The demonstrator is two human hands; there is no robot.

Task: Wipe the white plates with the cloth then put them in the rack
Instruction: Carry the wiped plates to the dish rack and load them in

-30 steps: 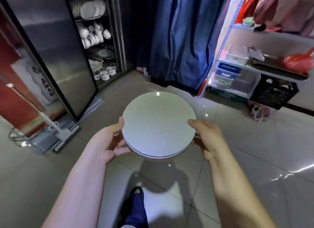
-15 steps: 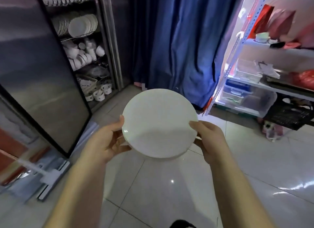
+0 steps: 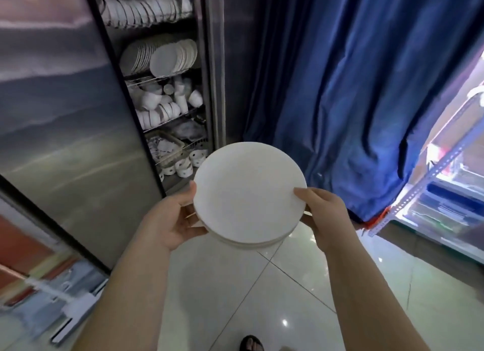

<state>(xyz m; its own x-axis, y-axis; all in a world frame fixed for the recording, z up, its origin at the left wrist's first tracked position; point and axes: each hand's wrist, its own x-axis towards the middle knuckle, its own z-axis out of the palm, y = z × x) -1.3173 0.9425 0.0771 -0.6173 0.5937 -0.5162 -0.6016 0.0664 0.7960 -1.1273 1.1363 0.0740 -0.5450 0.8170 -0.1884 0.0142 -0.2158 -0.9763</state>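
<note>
Left hand [image 3: 167, 219] and right hand [image 3: 323, 214] each grip opposite rims of plate stack [image 3: 248, 193], rack [image 3: 162, 94] ahead-left of hands

Blue curtain [image 3: 353, 89] hangs beside metal shelving [image 3: 429, 172] over tiled floor [image 3: 288, 311]

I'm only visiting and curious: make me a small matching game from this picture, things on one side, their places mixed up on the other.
Things: 1 plate stack; 2 curtain; 3 cups and bowls; 4 racked plates.
Places: a standing on edge in the cabinet; b held between left hand and right hand; c hanging right of the cabinet; d wire shelf below the racked plates.
Pairs: 1-b, 2-c, 3-d, 4-a.
</note>
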